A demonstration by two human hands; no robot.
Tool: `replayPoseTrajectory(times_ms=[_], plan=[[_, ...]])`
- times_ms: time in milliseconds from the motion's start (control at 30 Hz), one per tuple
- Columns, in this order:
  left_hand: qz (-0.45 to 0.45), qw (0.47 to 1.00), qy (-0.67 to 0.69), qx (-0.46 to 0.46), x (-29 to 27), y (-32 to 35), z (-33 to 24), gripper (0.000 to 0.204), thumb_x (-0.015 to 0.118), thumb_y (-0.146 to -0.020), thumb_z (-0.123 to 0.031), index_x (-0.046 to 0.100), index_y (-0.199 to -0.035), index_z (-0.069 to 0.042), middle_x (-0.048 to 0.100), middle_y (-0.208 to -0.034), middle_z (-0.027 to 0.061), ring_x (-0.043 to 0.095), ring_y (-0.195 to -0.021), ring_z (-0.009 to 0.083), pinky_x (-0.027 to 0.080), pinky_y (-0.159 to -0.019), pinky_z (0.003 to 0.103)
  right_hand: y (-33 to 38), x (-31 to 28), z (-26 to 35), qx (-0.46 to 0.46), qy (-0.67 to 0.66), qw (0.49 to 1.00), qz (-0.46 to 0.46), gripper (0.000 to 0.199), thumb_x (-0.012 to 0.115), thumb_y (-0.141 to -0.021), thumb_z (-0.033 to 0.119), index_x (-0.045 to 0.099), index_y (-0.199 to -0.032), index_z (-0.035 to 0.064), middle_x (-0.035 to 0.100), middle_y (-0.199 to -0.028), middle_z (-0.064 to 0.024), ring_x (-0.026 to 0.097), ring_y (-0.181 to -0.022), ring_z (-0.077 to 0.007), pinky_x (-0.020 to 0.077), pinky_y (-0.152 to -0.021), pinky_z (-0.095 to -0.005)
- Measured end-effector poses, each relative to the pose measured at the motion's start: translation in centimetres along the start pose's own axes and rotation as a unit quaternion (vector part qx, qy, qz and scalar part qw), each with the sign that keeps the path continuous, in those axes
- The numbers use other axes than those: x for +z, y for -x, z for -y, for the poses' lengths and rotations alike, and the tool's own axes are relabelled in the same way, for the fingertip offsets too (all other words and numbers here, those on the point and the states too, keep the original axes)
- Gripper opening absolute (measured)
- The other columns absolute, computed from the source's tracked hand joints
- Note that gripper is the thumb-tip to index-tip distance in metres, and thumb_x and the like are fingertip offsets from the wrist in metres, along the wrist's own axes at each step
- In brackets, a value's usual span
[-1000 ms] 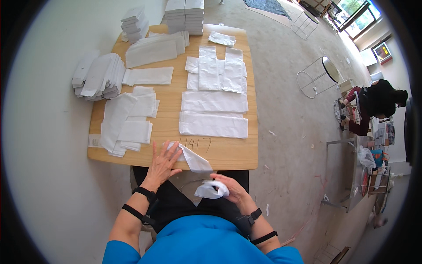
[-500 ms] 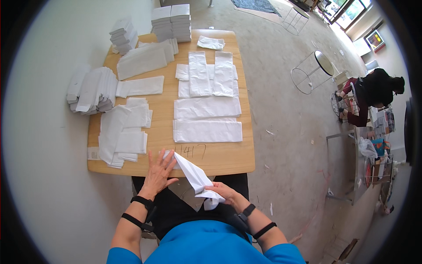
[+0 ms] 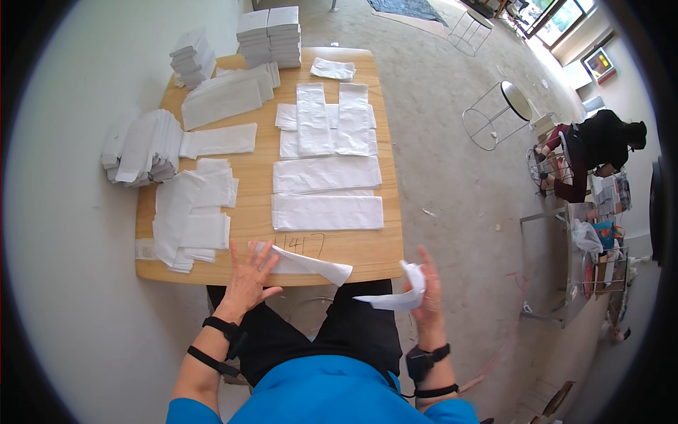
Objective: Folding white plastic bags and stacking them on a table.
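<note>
My left hand [image 3: 247, 277] lies with fingers spread at the table's near edge, pressing one end of a white paper sleeve [image 3: 311, 265]. The sleeve's other end points right and sticks out a little past the edge. Off to the right, beyond the table's near corner, my right hand [image 3: 428, 290] holds a curled piece of white paper [image 3: 395, 299], whose pointed tail reaches back toward the sleeve. Part of the grip is hidden behind the paper. Dark handwritten marks [image 3: 300, 245] show on the wood just beyond the sleeve.
On the wooden table [image 3: 261, 169], flat white sleeves [image 3: 328, 213] lie in rows at right. A loose pile [image 3: 187, 219] and a thick bundle [image 3: 148, 148] are at left, stacked white boxes [image 3: 282, 35] at the back. A person [image 3: 600, 145] sits far right near a round stool [image 3: 516, 100].
My right hand has swung right and up, away from the sleeve, carrying the curled paper piece. The sleeve has dropped flatter along the table edge. My left hand stays on its end.
</note>
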State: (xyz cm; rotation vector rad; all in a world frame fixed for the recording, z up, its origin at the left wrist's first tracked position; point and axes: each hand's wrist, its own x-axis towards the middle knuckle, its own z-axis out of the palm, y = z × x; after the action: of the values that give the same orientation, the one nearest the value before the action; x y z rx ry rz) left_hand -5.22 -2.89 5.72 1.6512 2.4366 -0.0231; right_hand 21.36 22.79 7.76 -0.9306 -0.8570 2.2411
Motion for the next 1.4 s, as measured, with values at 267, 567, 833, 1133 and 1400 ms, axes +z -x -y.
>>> replayPoseTrajectory(times_ms=[267,567,833,1133,1400], plan=[[-0.06,0.99,0.131,0.015,3.0,-0.8,-4.5,0.044,0.069,-0.079,-0.019,0.056,-0.119,-0.007,0.051,-0.124,0.0085,0.045,-0.12,0.0252,0.035,-0.103,0.038,0.8,1.1,-3.5,-0.3,0.704,0.624,0.16,0.024,0.068,-0.081,0.015,0.063,-0.104,0.0101,0.066,-0.075,-0.0088,0.065,-0.064,-0.0239,0.0507,-0.053,-0.0332],[-0.097,0.988,0.116,0.012,3.8,-0.5,-5.4,0.055,0.072,-0.076,-0.019,0.052,-0.126,-0.008,0.044,-0.136,0.0087,0.04,-0.125,0.0275,0.033,-0.105,0.043,-2.5,0.4,-13.1,-0.384,0.768,0.472,0.202,0.049,0.064,-0.083,0.015,0.054,-0.131,0.0113,0.054,-0.063,-0.0045,0.058,-0.052,-0.0188,0.0455,-0.048,-0.0321],[-0.062,0.993,0.097,0.021,2.6,0.5,-4.3,0.059,0.073,-0.077,-0.025,0.05,-0.129,-0.011,0.041,-0.141,0.0051,0.039,-0.125,0.026,0.029,-0.105,0.045,-1.5,2.2,-9.3,-0.148,0.641,0.753,-0.005,0.03,0.072,-0.08,0.017,0.067,-0.108,0.0095,0.062,-0.067,-0.0106,0.062,-0.058,-0.0254,0.0477,-0.05,-0.0361],[0.021,0.995,0.089,0.041,0.9,-2.6,-2.9,0.062,0.08,-0.067,-0.035,0.054,-0.119,-0.014,0.029,-0.152,0.0024,0.046,-0.107,0.0256,0.035,-0.095,0.041,-0.3,2.4,-10.4,-0.164,0.738,0.638,0.146,0.076,0.071,-0.081,0.017,0.032,-0.145,0.0101,0.063,-0.068,-0.0101,0.062,-0.059,-0.0257,0.0484,-0.054,-0.0344],[0.024,0.993,0.102,0.063,0.3,-3.4,-3.1,0.056,0.078,-0.069,-0.034,0.057,-0.116,-0.012,0.028,-0.152,0.0056,0.05,-0.104,0.0275,0.037,-0.093,0.042,-1.3,3.9,-9.3,-0.026,0.491,0.868,0.072,0.063,0.07,-0.084,0.012,0.039,-0.138,0.002,0.052,-0.057,-0.0012,0.047,-0.051,-0.0057,0.0398,-0.049,-0.0254]])
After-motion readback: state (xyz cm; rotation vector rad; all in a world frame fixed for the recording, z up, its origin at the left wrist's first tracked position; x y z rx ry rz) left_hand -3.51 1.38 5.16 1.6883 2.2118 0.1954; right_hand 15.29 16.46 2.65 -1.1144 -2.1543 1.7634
